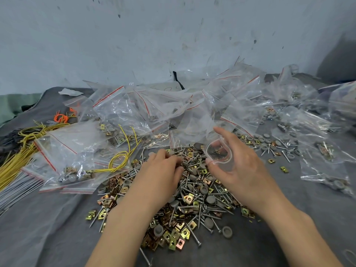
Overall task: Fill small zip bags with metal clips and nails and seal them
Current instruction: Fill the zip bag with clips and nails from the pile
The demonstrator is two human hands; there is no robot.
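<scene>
Left hand (163, 166): palm down on the far part of the loose pile (192, 201), fingers curled into the pieces. Whether they grip anything cannot be told; the fingertips are hidden by the hand and the pile.

Right hand (237, 164): raised just above the pile, apart from the left hand, with a narrow strip of pile between the two. It pinches a small zip bag (219, 156) between thumb and fingers, forefinger lifted. The bag's mouth, with its red seal line, stands open and rounded, turned toward the left hand. A few metal pieces show through the plastic; their count cannot be made out.

The pile lies under and between both hands and runs back along the forearms. It consists of brass-coloured metal clips (187, 198), nails (192, 235) and grey round caps (210, 199), all mixed.

Beyond both hands: a heap of clear zip bags (119, 110), most looking empty.

Left of the left hand: filled bags (63, 160) lying flat, yellow wires (119, 160) looped over them, and orange ties (61, 118) further off.

Right of the right hand: more filled bags (325, 170), with stray caps and nails scattered near them.

The bench (48, 228) is covered in grey cloth. A scuffed pale wall (173, 35) stands behind it.
</scene>
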